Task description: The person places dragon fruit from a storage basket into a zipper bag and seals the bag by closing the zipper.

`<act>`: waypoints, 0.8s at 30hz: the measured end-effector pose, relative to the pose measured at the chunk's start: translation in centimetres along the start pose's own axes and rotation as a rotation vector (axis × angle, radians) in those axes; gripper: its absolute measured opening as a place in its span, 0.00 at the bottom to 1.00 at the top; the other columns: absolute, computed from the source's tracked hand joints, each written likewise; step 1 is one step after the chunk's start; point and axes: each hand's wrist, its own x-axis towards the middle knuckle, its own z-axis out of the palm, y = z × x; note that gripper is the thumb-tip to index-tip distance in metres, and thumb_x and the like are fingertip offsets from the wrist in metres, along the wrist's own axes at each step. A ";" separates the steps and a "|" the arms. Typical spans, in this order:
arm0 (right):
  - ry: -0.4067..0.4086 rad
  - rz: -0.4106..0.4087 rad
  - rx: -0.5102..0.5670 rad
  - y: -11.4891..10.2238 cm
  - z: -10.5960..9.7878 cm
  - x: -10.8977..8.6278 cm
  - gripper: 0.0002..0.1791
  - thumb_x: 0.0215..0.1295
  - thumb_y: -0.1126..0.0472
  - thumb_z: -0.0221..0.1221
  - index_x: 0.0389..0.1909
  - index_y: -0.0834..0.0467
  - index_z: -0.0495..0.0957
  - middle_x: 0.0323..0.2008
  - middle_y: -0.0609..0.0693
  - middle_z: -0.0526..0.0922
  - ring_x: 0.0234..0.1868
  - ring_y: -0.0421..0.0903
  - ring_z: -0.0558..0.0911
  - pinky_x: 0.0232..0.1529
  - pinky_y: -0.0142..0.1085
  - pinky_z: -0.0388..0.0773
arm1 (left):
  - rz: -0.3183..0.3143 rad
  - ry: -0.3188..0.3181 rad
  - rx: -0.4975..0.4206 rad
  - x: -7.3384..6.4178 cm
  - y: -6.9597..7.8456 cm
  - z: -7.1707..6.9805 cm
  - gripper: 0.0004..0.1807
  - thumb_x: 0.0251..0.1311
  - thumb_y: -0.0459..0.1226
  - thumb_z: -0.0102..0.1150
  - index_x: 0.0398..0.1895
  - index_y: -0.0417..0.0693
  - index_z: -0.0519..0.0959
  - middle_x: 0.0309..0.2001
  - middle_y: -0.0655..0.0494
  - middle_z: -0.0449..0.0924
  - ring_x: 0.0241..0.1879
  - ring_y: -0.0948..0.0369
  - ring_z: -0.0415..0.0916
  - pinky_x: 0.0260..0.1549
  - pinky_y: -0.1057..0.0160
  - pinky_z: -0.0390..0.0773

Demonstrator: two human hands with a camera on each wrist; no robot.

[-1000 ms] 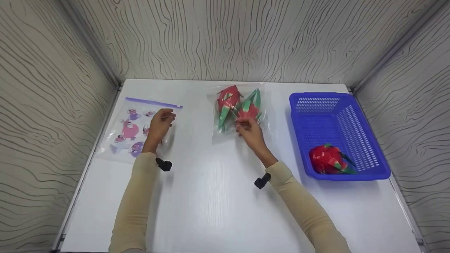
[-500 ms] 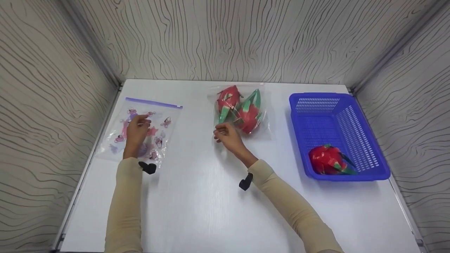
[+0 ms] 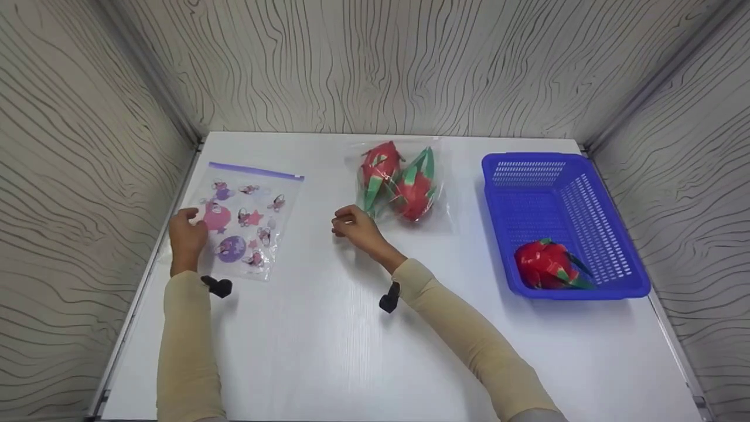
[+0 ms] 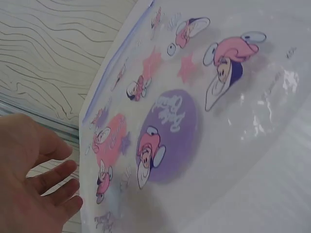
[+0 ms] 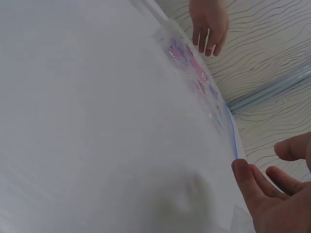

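Note:
My left hand point(image 3: 188, 237) hovers over the left edge of a clear zip bag point(image 3: 258, 225) printed with pink and purple cartoon figures, its fingers loosely bent around nothing. In the left wrist view the printed bag point(image 4: 209, 145) lies flat beside those relaxed fingers. My right hand point(image 3: 360, 230) is just left of a second clear bag point(image 3: 442, 217), near its lower left corner, with nothing in its fingers. Inside that bag are two red dragon fruits point(image 3: 415, 193) with green tips. The right wrist view shows the right hand point(image 5: 279, 194) with thumb and fingers apart.
A blue plastic basket point(image 3: 492, 217) stands on the right of the white table point(image 3: 328, 351), with one dragon fruit point(image 3: 542, 265) in its front part. Wood-patterned panels point(image 3: 375, 70) enclose the table at the back and both sides.
Both hands have moved left: the left across the printed bag to its left edge, the right off the bag of dragon fruits. The bags and basket stay in place.

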 end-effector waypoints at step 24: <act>-0.075 0.090 -0.092 0.6 3.0 0.9 0.28 0.78 0.59 0.59 0.71 0.69 0.69 0.70 0.65 0.77 0.68 0.59 0.81 0.64 0.42 0.84 | -0.139 -0.138 0.297 -1.0 -1.6 -0.2 0.43 0.70 0.41 0.53 0.82 0.30 0.52 0.78 0.20 0.49 0.77 0.27 0.47 0.76 0.28 0.56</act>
